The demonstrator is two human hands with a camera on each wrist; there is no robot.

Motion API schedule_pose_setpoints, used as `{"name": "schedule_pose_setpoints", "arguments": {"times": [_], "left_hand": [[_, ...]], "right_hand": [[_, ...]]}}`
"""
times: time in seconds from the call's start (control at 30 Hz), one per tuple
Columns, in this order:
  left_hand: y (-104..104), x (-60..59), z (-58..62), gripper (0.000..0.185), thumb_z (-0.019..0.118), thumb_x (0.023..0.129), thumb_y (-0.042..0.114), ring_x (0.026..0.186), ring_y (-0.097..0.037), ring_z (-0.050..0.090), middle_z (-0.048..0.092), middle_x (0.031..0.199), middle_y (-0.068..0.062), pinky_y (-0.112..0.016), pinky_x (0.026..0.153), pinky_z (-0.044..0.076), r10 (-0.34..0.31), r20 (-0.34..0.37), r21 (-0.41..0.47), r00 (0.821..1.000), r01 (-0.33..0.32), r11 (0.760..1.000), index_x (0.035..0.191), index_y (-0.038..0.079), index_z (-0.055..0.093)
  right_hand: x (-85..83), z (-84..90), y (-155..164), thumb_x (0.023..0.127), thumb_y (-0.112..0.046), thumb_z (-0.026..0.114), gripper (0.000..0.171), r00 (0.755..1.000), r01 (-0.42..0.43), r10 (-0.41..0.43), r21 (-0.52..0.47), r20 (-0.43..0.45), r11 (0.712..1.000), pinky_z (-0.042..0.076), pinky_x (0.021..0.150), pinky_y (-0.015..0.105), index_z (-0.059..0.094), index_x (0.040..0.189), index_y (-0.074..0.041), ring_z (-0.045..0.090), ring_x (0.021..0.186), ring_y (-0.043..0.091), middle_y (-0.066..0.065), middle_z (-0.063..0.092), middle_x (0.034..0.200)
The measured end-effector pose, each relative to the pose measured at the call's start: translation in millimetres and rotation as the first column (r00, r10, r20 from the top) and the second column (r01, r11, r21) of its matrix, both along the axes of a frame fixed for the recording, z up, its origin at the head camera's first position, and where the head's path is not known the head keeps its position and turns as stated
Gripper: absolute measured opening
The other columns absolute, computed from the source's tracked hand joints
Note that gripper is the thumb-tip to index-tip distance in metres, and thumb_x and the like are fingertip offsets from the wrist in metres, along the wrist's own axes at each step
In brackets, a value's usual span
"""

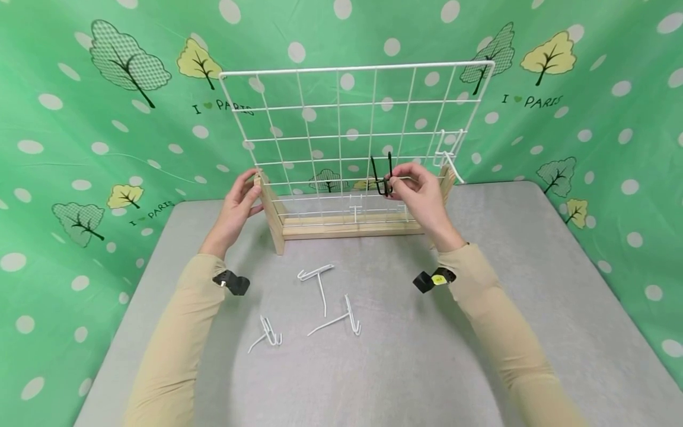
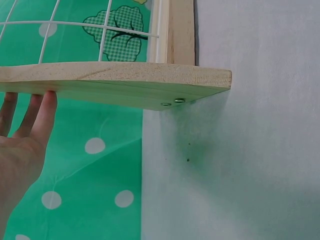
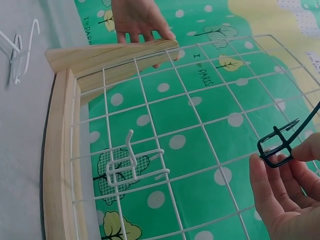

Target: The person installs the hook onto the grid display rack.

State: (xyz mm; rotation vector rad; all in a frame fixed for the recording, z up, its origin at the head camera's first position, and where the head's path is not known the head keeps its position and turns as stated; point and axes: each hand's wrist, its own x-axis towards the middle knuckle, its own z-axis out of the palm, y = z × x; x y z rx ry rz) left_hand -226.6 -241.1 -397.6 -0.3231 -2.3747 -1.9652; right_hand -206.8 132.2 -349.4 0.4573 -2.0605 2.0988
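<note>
Black hook [image 1: 383, 178] sits pinched in the right hand [image 1: 421, 196], thumb and fingers closed on its looped end, and it's held right up against the white wire grid [image 1: 341, 124], in the lower rows to the right of centre. From the right wrist view the hook's square clip [image 3: 276, 146] pokes out just above the fingertips [image 3: 260, 172], close to the wires, though whether it touches them I cannot tell. Over on the other side, the left hand [image 1: 237, 204] has its fingers straight, resting against the wooden side support [image 1: 271, 213] of the stand; the left wrist view shows the fingertips [image 2: 47, 102] touching the edge of that wooden piece [image 2: 115, 82]. One white hook [image 3: 131, 162] hangs on the grid's lower row, another [image 1: 447, 155] on its right edge. Three loose white hooks [image 1: 320, 281] lie on the grey table [image 1: 480, 332], near the forearms.
</note>
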Motion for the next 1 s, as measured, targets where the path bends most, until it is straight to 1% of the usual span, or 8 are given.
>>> {"name": "schedule_pose_setpoints", "arguments": {"times": [0.2,0.37,0.47,0.6,0.83,1.0], "left_hand": [[-0.2,-0.6,0.1,0.049,0.046,0.103,0.035,0.133,-0.032,0.037,0.035,0.146,-0.02,-0.048,0.103,0.043,0.0,-0.003,-0.001,1.0,0.0,1.0,0.149,0.024,0.034],[0.3,-0.1,1.2,0.049,0.045,0.103,0.034,0.133,-0.033,0.037,0.035,0.147,-0.02,-0.049,0.103,0.042,0.004,0.0,-0.009,1.0,-0.004,1.0,0.149,0.023,0.033],[0.9,-0.2,1.9,0.049,0.045,0.103,0.033,0.133,-0.032,0.036,0.036,0.146,-0.02,-0.05,0.103,0.042,0.006,-0.002,-0.006,1.0,-0.006,1.0,0.15,0.022,0.033],[2.2,-0.5,2.1,0.049,0.046,0.103,0.033,0.133,-0.032,0.036,0.035,0.146,-0.02,-0.052,0.104,0.041,0.006,-0.001,-0.002,1.0,-0.006,1.0,0.149,0.022,0.033],[2.9,0.1,-0.7,0.048,0.046,0.103,0.033,0.133,-0.032,0.037,0.037,0.146,-0.02,-0.049,0.103,0.043,0.015,0.005,0.005,1.0,-0.015,1.0,0.149,0.023,0.034],[1.5,0.0,0.1,0.048,0.046,0.103,0.032,0.133,-0.032,0.036,0.036,0.146,-0.02,-0.049,0.103,0.043,0.015,0.002,0.012,1.0,-0.015,1.0,0.149,0.022,0.034]], "right_hand": [[-2.2,3.2,-1.7,0.093,0.007,0.052,0.011,1.0,0.014,-0.014,-0.006,-0.006,1.0,0.059,0.074,0.031,0.055,0.102,0.013,0.064,0.081,0.015,0.013,0.059,0.098],[-3.6,5.6,-2.9,0.093,0.009,0.052,0.009,1.0,0.022,-0.022,-0.034,-0.011,0.999,0.059,0.073,0.032,0.055,0.101,0.012,0.064,0.08,0.017,0.012,0.059,0.097],[-4.0,7.6,-3.1,0.093,0.009,0.053,0.007,1.0,0.027,-0.028,-0.053,-0.012,0.998,0.059,0.072,0.031,0.056,0.099,0.009,0.063,0.079,0.017,0.011,0.059,0.097],[-4.3,9.8,-2.2,0.093,0.009,0.054,0.005,0.999,0.03,-0.031,-0.066,-0.014,0.997,0.059,0.073,0.033,0.056,0.097,0.007,0.063,0.079,0.016,0.011,0.058,0.098],[-5.0,10.1,-1.2,0.093,0.01,0.053,0.006,0.999,0.027,-0.028,-0.073,-0.021,0.997,0.059,0.073,0.032,0.055,0.098,0.01,0.063,0.08,0.018,0.011,0.058,0.097],[-5.2,9.3,-1.9,0.093,0.011,0.053,0.007,0.999,0.027,-0.03,-0.076,-0.033,0.997,0.06,0.072,0.033,0.055,0.099,0.009,0.063,0.079,0.02,0.011,0.059,0.097]]}}
